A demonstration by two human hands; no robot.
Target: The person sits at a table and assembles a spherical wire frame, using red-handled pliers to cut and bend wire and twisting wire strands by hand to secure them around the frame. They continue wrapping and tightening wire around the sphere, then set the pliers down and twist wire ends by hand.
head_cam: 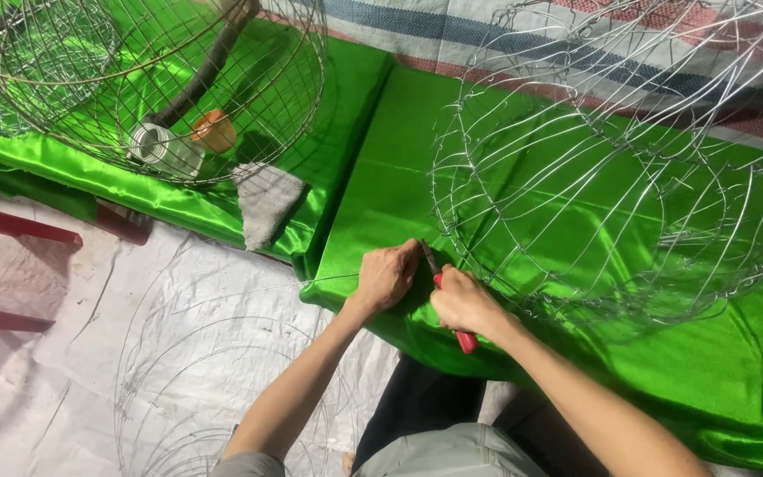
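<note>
The right hand [463, 300] is closed around red-handled pliers [449, 300], jaws directed at the lower rim of the unfinished wire basket [611, 177]; the left hand [388, 276] is curled shut beside the plier tip, pinching a thin wire [328, 280]; the basket rests on green satin cloth [381, 159]; a finished wire basket [143, 79] stands upper left, covering a white tape roll [154, 145].

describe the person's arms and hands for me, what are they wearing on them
Both arms are bare from the hands up past the elbows. The left hand and right hand wear no gloves, and no ring, watch or bracelet shows. A short grey sleeve edge shows at the left upper arm, at the bottom of the view. The right arm leaves the frame before any sleeve appears.
</note>
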